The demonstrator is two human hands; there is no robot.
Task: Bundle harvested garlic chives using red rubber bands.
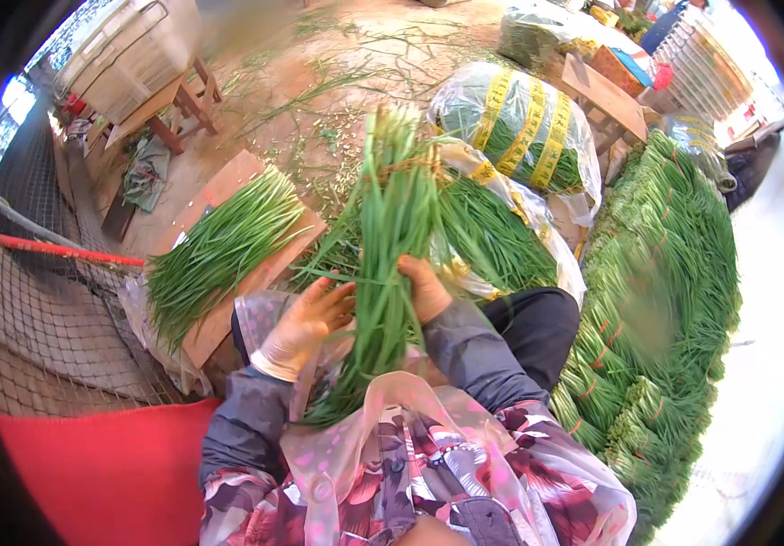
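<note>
1. At bottom centre, a transparent apron [319, 446] with pink spots is worn over a patterned garment.
2. The bunch of green leaves [387, 237] is held lengthwise at frame centre, pale ends toward the top.
3. The right hand [424, 287] is closed against the bunch's right side; its fingers are partly hidden.
4. The left hand [310, 323] is half open, loosely curled at the bunch's left edge; whether leaves are pinched cannot be told.
5. At centre left, cut leaves [228, 241] are laid on a board [312, 226].
6. At right, tied bundles [674, 264] are piled.
7. Right of the bunch, loose leaves [492, 232] are contained in opened plastic.
8. Above these, a clear bag [509, 118] is marked by yellow bands [528, 121] printed with dark characters; the wording cannot be read reliably.
9. At upper left, a pale crate [132, 64] is supported on a wooden stool [151, 114].
</note>
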